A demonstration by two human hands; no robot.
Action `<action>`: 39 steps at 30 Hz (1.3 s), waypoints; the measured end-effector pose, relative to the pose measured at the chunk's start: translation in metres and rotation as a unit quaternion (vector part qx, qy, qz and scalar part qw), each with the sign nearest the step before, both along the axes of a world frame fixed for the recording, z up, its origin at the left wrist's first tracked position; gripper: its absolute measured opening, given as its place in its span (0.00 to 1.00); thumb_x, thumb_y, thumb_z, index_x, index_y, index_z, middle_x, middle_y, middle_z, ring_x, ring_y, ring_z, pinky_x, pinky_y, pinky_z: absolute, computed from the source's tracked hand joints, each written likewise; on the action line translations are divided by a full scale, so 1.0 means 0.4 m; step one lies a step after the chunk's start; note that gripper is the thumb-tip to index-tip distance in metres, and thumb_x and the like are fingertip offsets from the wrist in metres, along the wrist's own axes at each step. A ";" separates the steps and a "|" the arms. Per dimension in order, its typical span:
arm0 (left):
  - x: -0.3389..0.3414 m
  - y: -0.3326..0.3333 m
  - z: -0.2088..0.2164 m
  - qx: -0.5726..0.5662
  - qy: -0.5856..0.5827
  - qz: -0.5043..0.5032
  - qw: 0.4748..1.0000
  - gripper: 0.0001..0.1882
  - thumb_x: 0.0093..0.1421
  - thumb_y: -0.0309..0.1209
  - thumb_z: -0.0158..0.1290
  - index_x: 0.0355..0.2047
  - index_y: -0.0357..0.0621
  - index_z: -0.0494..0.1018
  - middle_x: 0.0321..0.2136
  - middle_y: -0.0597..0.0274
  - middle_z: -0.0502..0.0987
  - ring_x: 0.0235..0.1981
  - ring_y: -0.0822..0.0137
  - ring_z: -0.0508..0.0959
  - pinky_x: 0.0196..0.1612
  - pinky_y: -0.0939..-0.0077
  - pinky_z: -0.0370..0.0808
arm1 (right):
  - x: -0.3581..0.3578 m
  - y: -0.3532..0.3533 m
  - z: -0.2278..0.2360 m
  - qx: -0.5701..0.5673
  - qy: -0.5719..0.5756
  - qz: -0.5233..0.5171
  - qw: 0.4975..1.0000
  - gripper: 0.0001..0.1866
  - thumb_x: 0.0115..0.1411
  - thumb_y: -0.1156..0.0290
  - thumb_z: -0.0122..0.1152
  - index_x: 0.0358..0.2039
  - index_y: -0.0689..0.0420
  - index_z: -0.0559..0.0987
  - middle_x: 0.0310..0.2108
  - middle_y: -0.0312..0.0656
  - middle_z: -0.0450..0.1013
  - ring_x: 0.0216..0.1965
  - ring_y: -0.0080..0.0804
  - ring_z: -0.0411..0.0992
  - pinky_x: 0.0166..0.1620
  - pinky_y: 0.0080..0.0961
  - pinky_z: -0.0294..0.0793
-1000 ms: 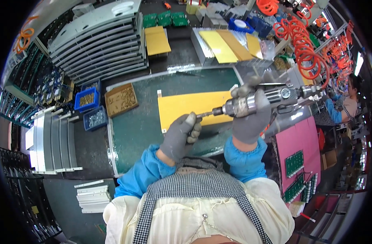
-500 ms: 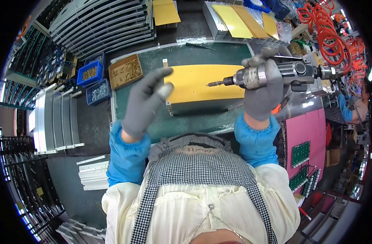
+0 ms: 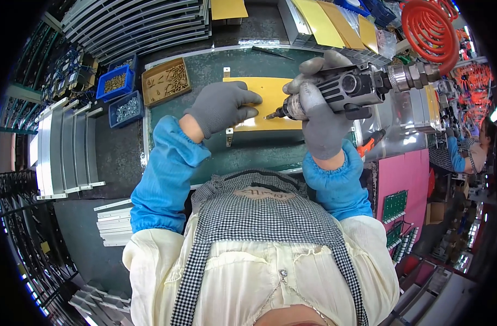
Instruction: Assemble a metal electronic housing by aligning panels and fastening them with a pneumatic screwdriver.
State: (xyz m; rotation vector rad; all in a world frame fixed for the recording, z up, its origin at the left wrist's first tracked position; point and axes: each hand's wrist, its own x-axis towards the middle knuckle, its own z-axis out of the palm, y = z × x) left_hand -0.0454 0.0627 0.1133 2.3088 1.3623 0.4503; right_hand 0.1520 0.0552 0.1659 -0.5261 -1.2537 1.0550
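Note:
My right hand (image 3: 323, 117), in a grey glove, is closed around an air screwdriver (image 3: 346, 89) with a silver and black body. Its bit (image 3: 273, 115) points left and down at the yellow panel (image 3: 243, 122), near the panel's front edge. My left hand (image 3: 222, 106), also gloved, is over the panel's left part. Its fingers are half bent, with thumb and forefinger apart close to the bit's tip. No object shows between them. A small metal bracket (image 3: 229, 137) sticks out at the panel's front left corner, and another (image 3: 226, 72) at the back left.
Left of the panel are a cardboard tray (image 3: 156, 89) of brass-coloured screws and blue bins (image 3: 111, 93) of small fasteners. A red coiled hose (image 3: 430, 35) runs to the tool. An orange-handled tool (image 3: 370, 142) lies at right, beside a pink sheet (image 3: 403, 176) with green boards. Curved metal panels (image 3: 134, 27) stand behind.
The air screwdriver has moved left with my right hand, and its bit now points lower at the panel. My left hand has come right and its fingers have bent toward the bit.

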 end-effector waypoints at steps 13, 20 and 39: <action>0.023 0.015 0.048 -0.097 0.062 0.039 0.993 0.12 0.58 0.42 0.57 0.41 0.55 0.79 0.36 0.63 0.82 0.37 0.61 0.81 0.41 0.66 0.77 | -0.050 0.008 0.001 0.039 -0.090 0.025 0.995 0.31 0.50 0.89 0.57 0.57 0.61 0.66 0.42 0.46 0.72 0.35 0.31 0.76 0.38 0.26 0.80; 0.043 0.015 0.069 -0.125 0.158 0.025 0.979 0.14 0.61 0.40 0.55 0.47 0.56 0.74 0.35 0.61 0.81 0.38 0.59 0.81 0.40 0.64 0.77 | -0.074 0.007 0.002 0.057 -0.124 0.032 0.990 0.29 0.51 0.84 0.67 0.54 0.62 0.70 0.43 0.43 0.75 0.42 0.22 0.75 0.42 0.19 0.78; 0.043 0.024 0.060 -0.137 0.093 0.028 0.986 0.14 0.61 0.39 0.54 0.45 0.49 0.73 0.36 0.57 0.81 0.39 0.57 0.81 0.42 0.63 0.77 | -0.045 0.046 0.061 0.037 -0.050 -0.017 0.998 0.27 0.56 0.82 0.55 0.58 0.62 0.66 0.43 0.49 0.73 0.31 0.34 0.76 0.31 0.29 0.79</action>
